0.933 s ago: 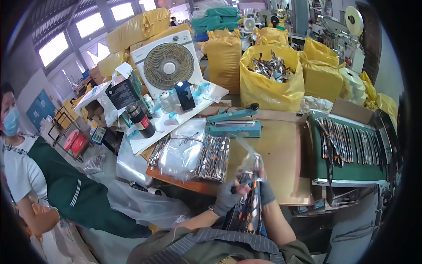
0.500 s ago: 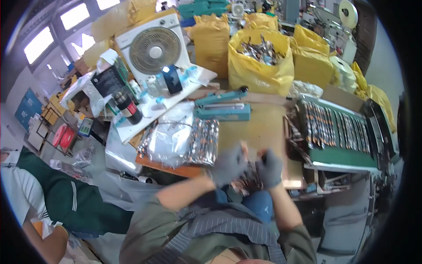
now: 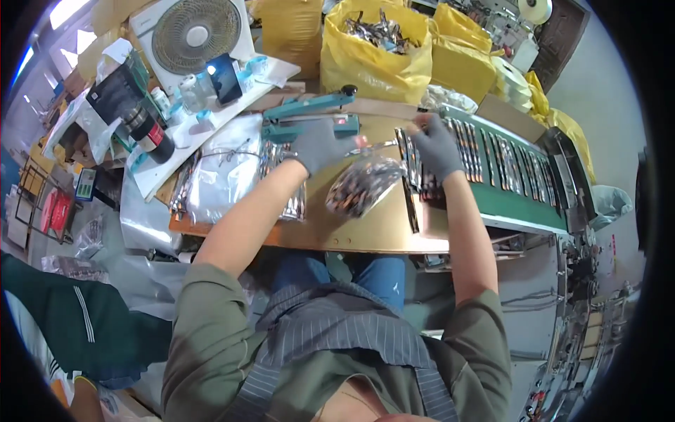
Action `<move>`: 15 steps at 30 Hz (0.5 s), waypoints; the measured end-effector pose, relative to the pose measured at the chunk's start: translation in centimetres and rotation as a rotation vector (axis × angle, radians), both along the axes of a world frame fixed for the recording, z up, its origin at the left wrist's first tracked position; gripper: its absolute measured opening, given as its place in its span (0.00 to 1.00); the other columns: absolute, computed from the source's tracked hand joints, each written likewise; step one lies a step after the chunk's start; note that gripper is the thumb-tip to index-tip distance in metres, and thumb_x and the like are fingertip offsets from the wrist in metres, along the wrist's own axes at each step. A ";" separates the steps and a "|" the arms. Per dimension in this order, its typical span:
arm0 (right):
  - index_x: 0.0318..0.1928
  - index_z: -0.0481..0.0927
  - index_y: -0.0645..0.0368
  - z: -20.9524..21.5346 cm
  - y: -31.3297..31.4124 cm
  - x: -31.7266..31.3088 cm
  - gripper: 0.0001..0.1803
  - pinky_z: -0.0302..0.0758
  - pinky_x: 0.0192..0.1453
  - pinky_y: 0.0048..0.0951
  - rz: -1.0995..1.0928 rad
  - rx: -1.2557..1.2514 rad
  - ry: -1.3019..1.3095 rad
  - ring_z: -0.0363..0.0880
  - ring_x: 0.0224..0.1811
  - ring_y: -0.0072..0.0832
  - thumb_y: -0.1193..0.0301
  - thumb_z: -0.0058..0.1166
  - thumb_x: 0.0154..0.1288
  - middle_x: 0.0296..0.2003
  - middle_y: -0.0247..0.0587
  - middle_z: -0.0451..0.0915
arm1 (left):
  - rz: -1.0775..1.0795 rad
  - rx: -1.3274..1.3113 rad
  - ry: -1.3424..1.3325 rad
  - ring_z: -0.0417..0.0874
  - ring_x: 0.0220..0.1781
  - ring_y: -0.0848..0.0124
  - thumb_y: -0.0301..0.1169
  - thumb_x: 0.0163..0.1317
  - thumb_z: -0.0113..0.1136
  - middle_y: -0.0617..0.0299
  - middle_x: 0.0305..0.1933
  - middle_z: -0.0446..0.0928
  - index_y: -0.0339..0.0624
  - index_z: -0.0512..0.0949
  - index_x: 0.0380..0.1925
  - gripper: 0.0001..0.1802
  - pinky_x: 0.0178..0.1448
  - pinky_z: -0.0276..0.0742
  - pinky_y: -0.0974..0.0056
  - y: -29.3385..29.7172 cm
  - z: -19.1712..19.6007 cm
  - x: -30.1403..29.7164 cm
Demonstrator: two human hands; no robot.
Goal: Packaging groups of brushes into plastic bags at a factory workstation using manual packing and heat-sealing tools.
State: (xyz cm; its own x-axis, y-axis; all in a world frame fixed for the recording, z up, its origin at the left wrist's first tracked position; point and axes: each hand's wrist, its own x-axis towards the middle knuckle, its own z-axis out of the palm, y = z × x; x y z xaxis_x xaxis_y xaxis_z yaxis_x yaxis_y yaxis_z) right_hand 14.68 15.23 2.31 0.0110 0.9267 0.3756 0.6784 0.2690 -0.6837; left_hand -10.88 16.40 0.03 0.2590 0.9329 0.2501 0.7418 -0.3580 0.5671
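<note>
My left hand [image 3: 318,148], in a grey glove with bare fingertips, pinches the top edge of a clear plastic bag [image 3: 365,184]. The bag is full of small dark and orange pieces and is tilted over the tan tabletop [image 3: 330,228], slightly blurred. My right hand [image 3: 437,149], gloved the same way, reaches over dark narrow strips [image 3: 412,167] at the left end of a green belt [image 3: 478,204]. Its fingers are bent and smeared, so whether they grip a strip is unclear. A teal bar sealer [image 3: 309,116] stands just behind my left hand.
Several rows of dark strips [image 3: 510,165] lie along the belt. Left of my left forearm are flat clear bags [image 3: 228,169]. A white shelf board [image 3: 165,172] carries a thermos [image 3: 149,137] and a fan [image 3: 197,35]. An open yellow sack [image 3: 380,70] stands behind the table. Another person's dark-green-clothed leg [image 3: 84,316] is at left.
Both hands have risen from the table's front edge by my lap to over the tabletop and have moved apart. The filled bag now shows clearly above the table. The whole view has shifted.
</note>
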 end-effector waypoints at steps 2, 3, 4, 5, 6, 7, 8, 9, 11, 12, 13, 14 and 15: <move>0.53 0.68 0.64 -1.4 -3.2 -1.8 0.39 0.73 0.47 0.37 0.102 -0.365 -0.141 0.79 0.42 0.42 0.48 0.63 0.49 0.38 0.56 0.78 | -0.042 -0.251 0.125 0.74 0.54 0.49 0.64 0.44 0.59 0.37 0.50 0.72 0.30 0.68 0.53 0.49 0.58 0.68 0.59 -3.4 -3.4 -0.2; 0.58 0.64 0.64 -5.8 -4.3 -0.3 0.46 0.72 0.51 0.38 0.300 -0.409 -0.128 0.76 0.47 0.44 0.43 0.62 0.48 0.45 0.58 0.76 | -0.143 -0.399 0.131 0.70 0.59 0.47 0.68 0.41 0.59 0.35 0.56 0.67 0.29 0.63 0.58 0.56 0.61 0.66 0.58 -4.5 -5.2 0.4; 0.63 0.59 0.62 -8.1 -6.9 -0.8 0.53 0.71 0.54 0.39 0.301 -0.463 -0.219 0.75 0.50 0.47 0.40 0.61 0.46 0.49 0.60 0.73 | -0.117 -0.370 0.158 0.67 0.61 0.48 0.67 0.41 0.60 0.35 0.59 0.64 0.30 0.60 0.60 0.57 0.62 0.65 0.57 -6.6 -8.3 -0.1; 0.66 0.55 0.60 -12.1 -9.0 -0.5 0.57 0.71 0.54 0.39 0.254 -0.556 -0.231 0.74 0.50 0.52 0.37 0.61 0.43 0.50 0.64 0.70 | -0.106 -0.340 0.185 0.65 0.64 0.48 0.65 0.41 0.61 0.35 0.62 0.60 0.31 0.58 0.62 0.57 0.63 0.63 0.56 -8.5 -11.2 -0.2; 0.66 0.54 0.60 -13.4 -11.7 -1.4 0.60 0.70 0.54 0.40 0.237 -0.540 -0.243 0.73 0.50 0.55 0.36 0.62 0.40 0.48 0.63 0.70 | -0.121 -0.281 0.143 0.62 0.65 0.49 0.62 0.42 0.62 0.37 0.64 0.58 0.32 0.56 0.63 0.56 0.64 0.62 0.56 -9.6 -13.3 -0.4; 0.67 0.54 0.57 -15.5 -13.5 -2.1 0.56 0.71 0.52 0.41 0.236 -0.364 -0.239 0.74 0.46 0.56 0.38 0.60 0.44 0.45 0.64 0.70 | -0.145 -0.226 0.103 0.60 0.66 0.49 0.59 0.43 0.64 0.39 0.65 0.56 0.34 0.54 0.64 0.56 0.65 0.61 0.55 -10.8 -14.6 -0.1; 0.64 0.59 0.55 -16.4 -14.3 -3.8 0.47 0.73 0.46 0.41 0.185 -0.152 -0.279 0.75 0.41 0.52 0.45 0.60 0.48 0.44 0.60 0.71 | -0.086 -0.138 0.094 0.66 0.62 0.49 0.49 0.47 0.64 0.44 0.62 0.61 0.37 0.57 0.63 0.47 0.61 0.65 0.56 -11.5 -15.0 0.1; 0.61 0.64 0.53 -17.0 -14.6 -5.0 0.37 0.75 0.41 0.41 0.123 0.066 -0.320 0.77 0.36 0.49 0.52 0.60 0.53 0.42 0.56 0.72 | 0.005 -0.067 0.049 0.71 0.55 0.50 0.43 0.51 0.62 0.50 0.57 0.67 0.40 0.64 0.59 0.37 0.55 0.70 0.55 -11.7 -15.5 0.6; 0.55 0.69 0.53 -18.8 -13.2 -5.6 0.27 0.74 0.36 0.41 0.133 0.095 -0.332 0.76 0.31 0.48 0.58 0.56 0.56 0.37 0.51 0.74 | 0.021 -0.051 0.042 0.75 0.48 0.51 0.40 0.54 0.59 0.54 0.53 0.70 0.42 0.71 0.51 0.26 0.47 0.73 0.54 -11.5 -15.7 1.1; 0.49 0.73 0.52 -18.4 -12.4 -5.9 0.18 0.74 0.31 0.42 0.148 0.126 -0.349 0.76 0.27 0.48 0.63 0.53 0.59 0.32 0.47 0.76 | 0.020 -0.048 0.044 0.75 0.48 0.51 0.40 0.54 0.59 0.54 0.53 0.70 0.42 0.71 0.51 0.26 0.47 0.73 0.54 -11.1 -15.6 1.3; 0.49 0.73 0.52 -17.8 -11.6 -6.0 0.18 0.74 0.31 0.42 0.147 0.131 -0.349 0.76 0.27 0.48 0.63 0.53 0.59 0.32 0.47 0.76 | 0.014 0.062 0.094 0.76 0.46 0.52 0.40 0.55 0.57 0.54 0.49 0.73 0.42 0.73 0.47 0.21 0.45 0.74 0.54 -10.4 -15.4 1.3; 0.44 0.75 0.53 -15.6 -10.5 -6.6 0.12 0.73 0.29 0.41 0.118 0.201 -0.332 0.76 0.25 0.47 0.67 0.50 0.60 0.29 0.45 0.76 | 0.015 0.171 0.144 0.77 0.43 0.52 0.40 0.57 0.55 0.54 0.46 0.75 0.42 0.75 0.43 0.17 0.42 0.74 0.53 -9.5 -15.2 1.1; 0.39 0.76 0.53 -13.1 -9.4 -6.8 0.07 0.72 0.26 0.41 0.084 0.270 -0.318 0.76 0.23 0.45 0.71 0.48 0.60 0.26 0.43 0.77 | 0.018 0.173 0.143 0.77 0.43 0.52 0.40 0.57 0.55 0.54 0.46 0.75 0.42 0.75 0.43 0.17 0.42 0.74 0.53 -8.6 -14.5 1.2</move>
State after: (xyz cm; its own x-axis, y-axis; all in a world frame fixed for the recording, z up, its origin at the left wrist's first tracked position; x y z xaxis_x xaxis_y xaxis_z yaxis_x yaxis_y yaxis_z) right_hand 7.84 5.80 -10.83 -0.2160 0.7874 0.5773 0.8121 0.4732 -0.3415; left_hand -9.66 7.85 -14.51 0.2869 0.8840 0.3692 0.8172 -0.4269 0.3872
